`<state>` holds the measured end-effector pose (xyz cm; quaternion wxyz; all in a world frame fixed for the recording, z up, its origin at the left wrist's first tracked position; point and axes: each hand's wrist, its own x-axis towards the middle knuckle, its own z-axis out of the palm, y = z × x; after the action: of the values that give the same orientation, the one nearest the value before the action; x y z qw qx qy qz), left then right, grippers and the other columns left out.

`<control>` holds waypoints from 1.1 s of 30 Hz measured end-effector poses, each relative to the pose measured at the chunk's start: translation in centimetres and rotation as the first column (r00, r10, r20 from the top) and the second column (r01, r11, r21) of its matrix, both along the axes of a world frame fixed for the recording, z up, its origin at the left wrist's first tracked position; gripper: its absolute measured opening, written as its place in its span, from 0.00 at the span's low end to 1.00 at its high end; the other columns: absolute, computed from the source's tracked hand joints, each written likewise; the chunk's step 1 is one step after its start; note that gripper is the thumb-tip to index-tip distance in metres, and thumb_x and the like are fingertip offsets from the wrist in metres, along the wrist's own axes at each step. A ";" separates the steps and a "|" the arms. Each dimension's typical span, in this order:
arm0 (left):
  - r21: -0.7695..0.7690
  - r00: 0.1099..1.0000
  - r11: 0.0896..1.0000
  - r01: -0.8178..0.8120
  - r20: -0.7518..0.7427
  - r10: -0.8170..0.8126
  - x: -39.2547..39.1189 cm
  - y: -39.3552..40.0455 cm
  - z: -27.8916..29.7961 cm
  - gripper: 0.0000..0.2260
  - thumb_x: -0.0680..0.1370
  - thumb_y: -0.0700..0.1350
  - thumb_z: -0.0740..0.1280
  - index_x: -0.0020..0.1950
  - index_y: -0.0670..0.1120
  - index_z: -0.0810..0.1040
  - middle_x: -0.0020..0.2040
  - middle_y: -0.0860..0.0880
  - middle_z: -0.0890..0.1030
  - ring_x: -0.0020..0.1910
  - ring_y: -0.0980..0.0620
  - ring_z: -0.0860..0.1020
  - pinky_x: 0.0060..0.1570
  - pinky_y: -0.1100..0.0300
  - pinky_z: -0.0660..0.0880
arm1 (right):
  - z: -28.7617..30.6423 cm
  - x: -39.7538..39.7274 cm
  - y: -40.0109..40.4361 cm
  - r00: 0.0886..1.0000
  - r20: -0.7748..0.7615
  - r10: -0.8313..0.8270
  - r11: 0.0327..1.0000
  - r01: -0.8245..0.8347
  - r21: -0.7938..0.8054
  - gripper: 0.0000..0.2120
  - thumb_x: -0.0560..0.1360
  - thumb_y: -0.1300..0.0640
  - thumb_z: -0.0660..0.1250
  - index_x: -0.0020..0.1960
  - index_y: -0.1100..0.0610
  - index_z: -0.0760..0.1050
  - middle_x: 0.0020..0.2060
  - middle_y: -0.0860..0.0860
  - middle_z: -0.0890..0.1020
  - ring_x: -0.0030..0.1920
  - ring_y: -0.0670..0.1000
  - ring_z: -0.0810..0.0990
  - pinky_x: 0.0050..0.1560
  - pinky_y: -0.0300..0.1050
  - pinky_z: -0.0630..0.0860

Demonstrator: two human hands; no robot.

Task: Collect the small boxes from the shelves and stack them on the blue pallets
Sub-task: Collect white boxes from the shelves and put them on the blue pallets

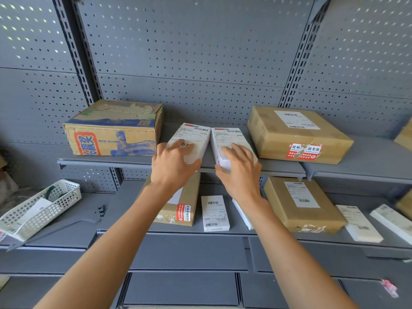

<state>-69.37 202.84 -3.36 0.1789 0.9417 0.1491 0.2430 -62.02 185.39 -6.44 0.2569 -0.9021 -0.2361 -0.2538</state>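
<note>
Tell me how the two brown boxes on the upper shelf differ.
The left brown box is taller, worn, printed in blue and red. The right brown box is flatter, plain, with a white shipping label and red-and-white seal stickers. Both are cardboard, lie flat and flank the two white boxes under the hands.

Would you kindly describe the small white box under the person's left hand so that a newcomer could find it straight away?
Start at the upper grey shelf, between the blue-printed carton and the big brown parcel with red stickers. Two small white boxes lie there side by side. Yours is the left white box, nearer the printed carton, with the left hand on it.
</note>
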 end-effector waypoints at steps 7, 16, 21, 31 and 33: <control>-0.035 0.997 0.999 0.036 0.064 -0.033 -1.1 0.8 -0.5 0.22 0.75 0.58 0.69 0.68 0.57 0.78 0.71 0.56 0.73 0.70 0.45 0.64 0.63 0.43 0.73 | -0.6 -0.7 -1.1 0.996 0.084 0.006 0.999 -0.010 0.041 0.19 0.71 0.50 0.72 0.61 0.50 0.80 0.65 0.48 0.78 0.69 0.53 0.71 0.59 0.63 0.72; 0.000 0.963 0.996 0.092 0.256 -0.089 -3.3 1.2 1.2 0.19 0.73 0.56 0.72 0.64 0.55 0.81 0.68 0.55 0.75 0.69 0.44 0.66 0.54 0.45 0.78 | 1.5 -2.9 -1.9 0.955 0.296 0.005 0.990 -0.045 0.130 0.18 0.73 0.49 0.71 0.61 0.53 0.82 0.65 0.51 0.79 0.68 0.54 0.74 0.62 0.61 0.71; 0.032 0.918 0.987 0.160 0.362 -0.161 -4.0 0.2 2.7 0.18 0.73 0.55 0.72 0.63 0.54 0.82 0.67 0.55 0.76 0.69 0.42 0.68 0.51 0.46 0.78 | 3.6 -4.9 -3.5 0.931 0.364 -0.039 0.989 -0.017 0.150 0.18 0.73 0.50 0.72 0.61 0.54 0.82 0.66 0.52 0.79 0.69 0.54 0.73 0.63 0.62 0.69; 0.092 0.829 0.934 0.344 0.436 -0.349 -1.9 -8.1 3.9 0.18 0.72 0.56 0.70 0.62 0.55 0.82 0.67 0.54 0.76 0.67 0.41 0.68 0.53 0.43 0.77 | 4.8 -6.7 -13.6 0.880 0.425 -0.213 0.973 0.149 0.179 0.17 0.74 0.50 0.71 0.61 0.55 0.82 0.65 0.51 0.79 0.68 0.53 0.74 0.62 0.61 0.71; 0.085 0.817 0.917 0.389 0.428 -0.386 -1.0 -10.9 4.2 0.18 0.73 0.58 0.69 0.62 0.56 0.81 0.67 0.55 0.76 0.67 0.42 0.67 0.53 0.43 0.77 | 4.8 -6.9 -16.7 0.867 0.429 -0.255 0.963 0.188 0.192 0.17 0.74 0.51 0.71 0.60 0.54 0.82 0.65 0.50 0.79 0.68 0.53 0.74 0.61 0.61 0.71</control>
<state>-70.38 191.93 0.79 0.2562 0.8729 -0.0887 0.4057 -68.97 168.72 -1.63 0.2289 -0.8191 -0.1648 -0.4995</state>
